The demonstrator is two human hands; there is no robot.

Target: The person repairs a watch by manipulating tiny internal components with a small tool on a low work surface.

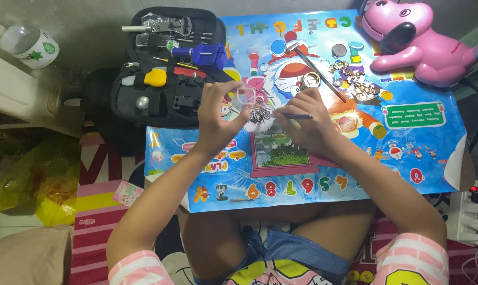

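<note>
Pinched between the thumb and fingertips of our left hand (pixel 219 113) sits a small round clear disc (pixel 246 94), held up just above the colourful cartoon mat (pixel 418 148). Our right hand (pixel 307 124) is closed around a thin dark tool (pixel 292 116), gripped like a pen, its tip pointing left toward a small cluster of metal parts (pixel 260 112) lying on the mat between the 2 hands. From the head camera we see both hands close together, near the mat's middle.

Behind the left hand an open black tool case (pixel 167 63) lies partly on the mat, carrying a blue press tool (pixel 204 53) and a yellow-handled tool (pixel 154 78). Beyond the right hand a small hammer (pixel 315 66) rests slantwise, with a round metal ring (pixel 311 79) just beside it and loose metal links (pixel 352 79) scattered near. A pink toy dog (pixel 413 37) stands at the mat's far right corner. A plastic bottle (pixel 30 45) lies far left, well apart.
</note>
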